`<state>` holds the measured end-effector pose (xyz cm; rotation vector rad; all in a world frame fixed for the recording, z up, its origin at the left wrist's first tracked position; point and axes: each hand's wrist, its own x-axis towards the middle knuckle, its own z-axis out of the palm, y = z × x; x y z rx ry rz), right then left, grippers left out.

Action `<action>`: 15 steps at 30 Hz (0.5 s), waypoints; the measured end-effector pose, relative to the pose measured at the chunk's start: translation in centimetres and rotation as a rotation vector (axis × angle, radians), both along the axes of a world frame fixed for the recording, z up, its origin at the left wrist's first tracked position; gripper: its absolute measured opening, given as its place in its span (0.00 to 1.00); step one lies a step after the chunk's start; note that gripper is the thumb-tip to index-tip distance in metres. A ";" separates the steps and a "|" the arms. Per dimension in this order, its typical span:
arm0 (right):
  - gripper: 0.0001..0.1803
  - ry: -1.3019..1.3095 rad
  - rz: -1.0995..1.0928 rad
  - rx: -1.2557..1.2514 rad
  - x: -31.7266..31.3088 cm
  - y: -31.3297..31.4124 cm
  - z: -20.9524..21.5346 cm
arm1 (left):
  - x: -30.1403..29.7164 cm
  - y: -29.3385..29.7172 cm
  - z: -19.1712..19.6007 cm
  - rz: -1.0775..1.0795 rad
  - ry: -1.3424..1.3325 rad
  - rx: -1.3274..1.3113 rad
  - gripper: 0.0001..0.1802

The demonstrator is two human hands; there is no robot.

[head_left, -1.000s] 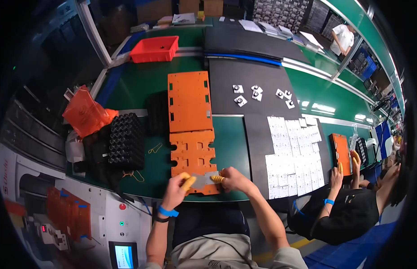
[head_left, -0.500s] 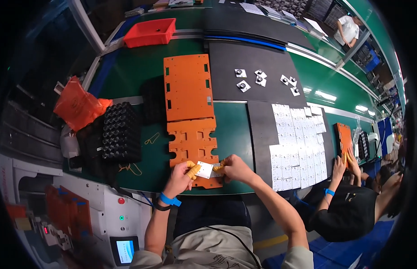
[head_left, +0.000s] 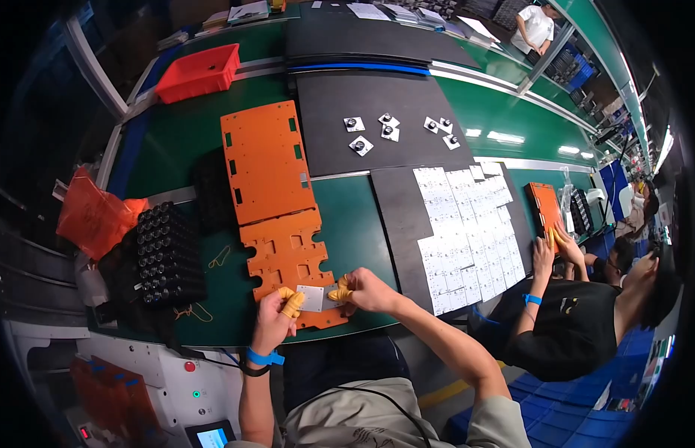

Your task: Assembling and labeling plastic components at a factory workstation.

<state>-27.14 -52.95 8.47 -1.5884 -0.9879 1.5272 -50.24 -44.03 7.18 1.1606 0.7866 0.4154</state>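
My left hand (head_left: pixel 276 317) and my right hand (head_left: pixel 360 289) both pinch a small pale square sheet (head_left: pixel 311 298) between yellow-capped fingertips, the left at its left edge, the right at its right edge. The sheet lies over the near end of an orange plate with cut-outs (head_left: pixel 287 257). A larger orange plate (head_left: pixel 264 160) lies just beyond it on the green bench. A blue band circles my left wrist.
A black tray of round parts (head_left: pixel 166 254) and an orange bag (head_left: pixel 93 216) sit at my left. Rows of white sheets (head_left: pixel 467 231) cover a black mat on the right. A red bin (head_left: pixel 198 71) stands far back. Another person's hands (head_left: pixel 553 250) work at an orange piece to the right.
The view has tilted down and nearer. Both hands stay on the pale sheet, which now lies flatter over the near orange plate.
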 end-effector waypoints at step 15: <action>0.07 -1.684 -0.356 0.304 22.0 11.4 3.0 | -0.5 -0.4 -0.2 0.119 -0.063 0.004 0.08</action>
